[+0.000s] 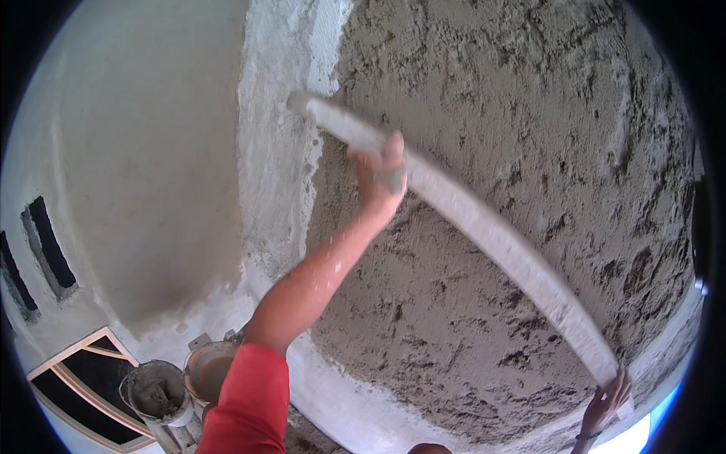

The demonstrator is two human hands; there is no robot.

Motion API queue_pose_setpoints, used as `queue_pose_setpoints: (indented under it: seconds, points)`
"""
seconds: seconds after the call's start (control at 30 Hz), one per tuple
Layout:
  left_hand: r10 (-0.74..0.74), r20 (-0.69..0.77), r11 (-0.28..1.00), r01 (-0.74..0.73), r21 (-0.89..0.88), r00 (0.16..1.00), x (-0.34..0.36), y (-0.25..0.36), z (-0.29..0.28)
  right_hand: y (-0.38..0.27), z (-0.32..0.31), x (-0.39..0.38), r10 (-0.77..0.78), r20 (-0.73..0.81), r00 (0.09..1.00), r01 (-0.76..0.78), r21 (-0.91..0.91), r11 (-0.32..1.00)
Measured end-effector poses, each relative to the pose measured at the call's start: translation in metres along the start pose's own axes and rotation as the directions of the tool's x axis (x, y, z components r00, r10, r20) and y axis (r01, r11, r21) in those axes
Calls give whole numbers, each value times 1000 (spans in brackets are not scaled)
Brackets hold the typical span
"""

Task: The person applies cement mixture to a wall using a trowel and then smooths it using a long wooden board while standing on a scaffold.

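A long pale straightedge (495, 233) runs slantwise across a wall of rough wet grey mortar (454, 325), from upper left to lower right. My left hand (380, 172) grips it nearer its upper end, the thumb upright along the bar; the other fingers are partly hidden and blurred. Grey mortar clings to this hand, and pale splashes dot the forearm below it. At the bar's lower end my right hand (607, 399), with a dark band at the wrist, has its fingers curled over the edge. The bar looks bent in this wide view.
A strip of whitish wall (276, 151) borders the mortar on the left, beside a smoother plastered surface (151, 151). At lower left stand a bucket (181, 416) with mortar and a second bucket (198, 365), near a wooden frame (68, 352). Dark slots (51, 242) pierce the left wall.
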State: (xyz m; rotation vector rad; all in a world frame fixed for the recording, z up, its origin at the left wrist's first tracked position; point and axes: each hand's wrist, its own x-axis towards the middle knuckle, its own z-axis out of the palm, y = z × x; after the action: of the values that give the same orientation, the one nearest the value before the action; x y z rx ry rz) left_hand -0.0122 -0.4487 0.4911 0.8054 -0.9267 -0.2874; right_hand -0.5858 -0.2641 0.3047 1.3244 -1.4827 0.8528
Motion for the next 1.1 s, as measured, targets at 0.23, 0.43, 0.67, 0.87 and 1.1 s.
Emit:
queue_pose_setpoints:
  seconds: [0.23,0.43,0.67,0.87,1.1]
  points:
    - [70,-10,997,-70,12,998,136,132,37,-40,-23,148,-20,-182,983,36,81,996]
    - [27,60,992,-34,125,998,144,151,33,-37,-32,172,-85,-182,980,100,72,992]
    - [-242,159,959,262,-113,957,7,80,36,59,-11,69,27,-61,998,-30,-56,998]
    - [-218,72,963,226,-144,973,33,98,50,56,-31,113,24,-79,997,-27,-40,999]
    - [-27,149,972,61,-228,988,175,149,68,98,-49,259,-209,-256,944,143,-254,957]
